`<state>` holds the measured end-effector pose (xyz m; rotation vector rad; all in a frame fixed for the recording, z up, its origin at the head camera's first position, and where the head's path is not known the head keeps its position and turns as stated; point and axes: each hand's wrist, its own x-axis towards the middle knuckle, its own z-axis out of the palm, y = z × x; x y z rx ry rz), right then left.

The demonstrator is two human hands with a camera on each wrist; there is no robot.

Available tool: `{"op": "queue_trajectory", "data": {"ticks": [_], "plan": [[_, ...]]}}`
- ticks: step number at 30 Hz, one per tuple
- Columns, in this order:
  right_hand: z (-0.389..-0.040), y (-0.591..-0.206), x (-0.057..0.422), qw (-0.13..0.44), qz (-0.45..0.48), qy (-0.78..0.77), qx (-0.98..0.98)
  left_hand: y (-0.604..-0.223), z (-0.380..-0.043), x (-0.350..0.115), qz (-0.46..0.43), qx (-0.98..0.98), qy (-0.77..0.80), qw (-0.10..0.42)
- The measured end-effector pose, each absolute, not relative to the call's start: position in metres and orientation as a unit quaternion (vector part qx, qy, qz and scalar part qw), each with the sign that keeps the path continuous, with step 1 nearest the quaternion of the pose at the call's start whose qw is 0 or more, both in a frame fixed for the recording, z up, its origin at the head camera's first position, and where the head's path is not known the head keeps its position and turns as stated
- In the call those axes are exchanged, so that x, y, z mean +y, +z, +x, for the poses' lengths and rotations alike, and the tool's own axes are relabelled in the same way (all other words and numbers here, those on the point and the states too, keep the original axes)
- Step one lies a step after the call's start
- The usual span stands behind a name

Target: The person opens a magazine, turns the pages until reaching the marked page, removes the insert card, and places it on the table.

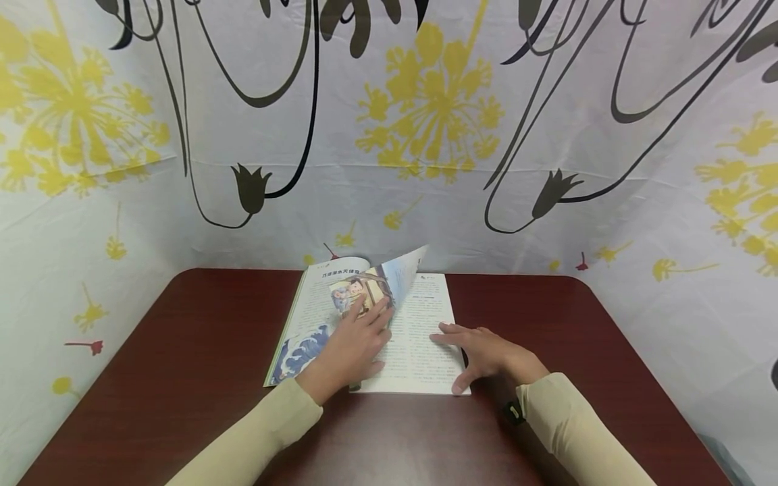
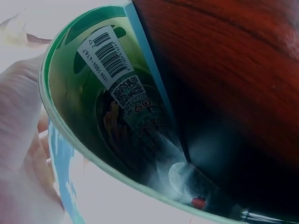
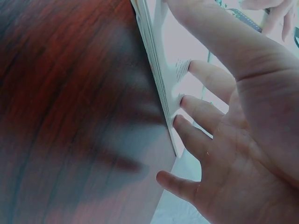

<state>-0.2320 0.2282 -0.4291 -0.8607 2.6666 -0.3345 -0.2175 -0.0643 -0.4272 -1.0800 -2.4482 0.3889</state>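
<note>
An illustrated magazine (image 1: pixel 428 368) lies spread on the table, printed text on its right page and blue waves on its left. My left hand (image 1: pixel 355 341) rests over the left side near the spine, fingers extended across a half-turned leaf (image 1: pixel 406 268) whose upper corner stands up. In the left wrist view the magazine's cover (image 2: pixel 110 58) bows upward, showing a barcode and "ISSN 1004-4167". My right hand (image 1: pixel 489 352) is spread at the right page's outer edge. Its fingertips reach over the page in the right wrist view, beside the stacked page edges (image 3: pixel 156 65).
The dark red-brown wooden table (image 1: pixel 182 378) has rounded far corners. Behind it and at both sides hangs a white cloth (image 1: pixel 340 135) with yellow and grey flower prints. A dark band (image 1: pixel 514 412) sits at the right wrist.
</note>
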Motion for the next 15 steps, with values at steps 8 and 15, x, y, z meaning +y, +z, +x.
{"op": "queue_trajectory", "data": {"ticks": [8,15], "plan": [[-0.2314,-0.4272,0.2267,0.152,-0.310,-0.113,0.932,-0.4259,-0.2160,-0.0658,-0.376,-0.894,0.128,0.206],[-0.2308,-0.4267,0.2273,0.155,-0.306,-0.122,0.931,-0.4249,-0.2143,-0.0687,-0.342,-0.915,0.137,0.167]]}}
